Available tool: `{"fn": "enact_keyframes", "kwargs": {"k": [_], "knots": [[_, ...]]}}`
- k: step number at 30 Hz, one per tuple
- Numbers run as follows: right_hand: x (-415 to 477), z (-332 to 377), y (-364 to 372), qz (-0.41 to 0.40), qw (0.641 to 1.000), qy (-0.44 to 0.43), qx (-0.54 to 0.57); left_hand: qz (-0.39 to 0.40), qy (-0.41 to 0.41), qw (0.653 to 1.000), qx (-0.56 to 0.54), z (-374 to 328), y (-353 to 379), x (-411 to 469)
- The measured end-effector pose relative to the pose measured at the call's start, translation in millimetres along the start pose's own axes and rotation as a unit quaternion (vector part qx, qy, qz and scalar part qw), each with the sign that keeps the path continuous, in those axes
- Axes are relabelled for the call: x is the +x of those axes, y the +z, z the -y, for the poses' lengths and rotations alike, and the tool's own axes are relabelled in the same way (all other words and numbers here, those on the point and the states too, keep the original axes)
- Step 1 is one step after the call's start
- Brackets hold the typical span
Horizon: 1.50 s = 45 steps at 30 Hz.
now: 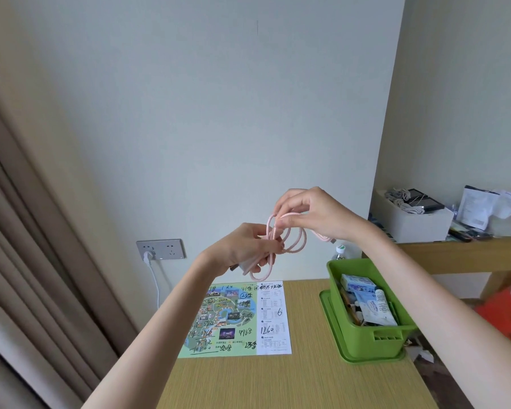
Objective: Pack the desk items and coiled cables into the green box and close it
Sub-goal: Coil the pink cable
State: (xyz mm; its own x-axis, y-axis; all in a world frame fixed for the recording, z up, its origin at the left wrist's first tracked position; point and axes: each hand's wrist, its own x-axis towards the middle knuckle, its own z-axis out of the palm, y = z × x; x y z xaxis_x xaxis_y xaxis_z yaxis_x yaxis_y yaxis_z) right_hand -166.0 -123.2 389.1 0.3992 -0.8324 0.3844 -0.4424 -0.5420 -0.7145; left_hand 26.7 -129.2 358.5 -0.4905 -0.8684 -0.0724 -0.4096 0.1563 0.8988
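Observation:
Both hands hold a pink braided cable [295, 242] in the air above the desk, wound into a few loops. My left hand [245, 249] grips the bundle of loops from the left, with a white plug end poking out below it. My right hand [304, 214] pinches a strand at the top of the coil, and the cable's other connector hangs just under that wrist. The green box [366, 338] stands open on the desk at the right, resting on its green lid [328, 308]. It holds tubes, a small carton and other small items.
A printed map sheet with handwriting [236, 318] lies flat on the wooden desk [278, 385]. A wall socket with a white plug [160, 250] is behind it. A shelf at right carries a white box with coiled cables [410, 214] and papers. Curtains hang at left.

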Motion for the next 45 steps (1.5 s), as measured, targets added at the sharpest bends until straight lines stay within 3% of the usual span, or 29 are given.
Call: {"fn": "enact_keyframes", "kwargs": {"k": [4, 12, 18, 25, 30, 32, 38, 45], "knots": [[3.8, 10.0, -5.0, 0.038, 0.999, -0.006, 0.002, 0.083, -0.004, 0.994, 0.069, -2.9, 6.1, -3.8], [-2.3, -16.7, -15.6, 0.092, 0.978, 0.109, 0.149, 0.163, 0.113, 0.980, 0.002, -27.7, 0.5, -21.8], [-22.2, -30.1, 10.9, 0.052, 0.965, 0.107, 0.234, 0.040, 0.106, 0.993, -0.017, -24.3, -9.4, -17.5], [-33.2, -35.5, 46.1, -0.019, 0.922, 0.145, 0.359, -0.078, 0.080, 0.984, -0.138, -7.5, -8.2, -4.2], [-30.7, -28.7, 59.9, -0.155, 0.918, 0.127, 0.341, -0.199, 0.086, 0.973, -0.078, 4.6, -11.6, 5.0], [-29.3, -29.8, 59.2, -0.193, 0.921, 0.102, 0.322, -0.201, 0.095, 0.974, -0.049, 9.3, -13.0, 5.4], [-27.3, -31.6, 51.5, -0.178, 0.933, 0.086, 0.299, -0.141, 0.106, 0.984, -0.017, 10.8, -8.5, 3.4], [-29.3, -33.9, 37.7, -0.074, 0.937, 0.102, 0.325, -0.102, 0.080, 0.991, -0.023, 8.8, -3.6, 5.5]]}}
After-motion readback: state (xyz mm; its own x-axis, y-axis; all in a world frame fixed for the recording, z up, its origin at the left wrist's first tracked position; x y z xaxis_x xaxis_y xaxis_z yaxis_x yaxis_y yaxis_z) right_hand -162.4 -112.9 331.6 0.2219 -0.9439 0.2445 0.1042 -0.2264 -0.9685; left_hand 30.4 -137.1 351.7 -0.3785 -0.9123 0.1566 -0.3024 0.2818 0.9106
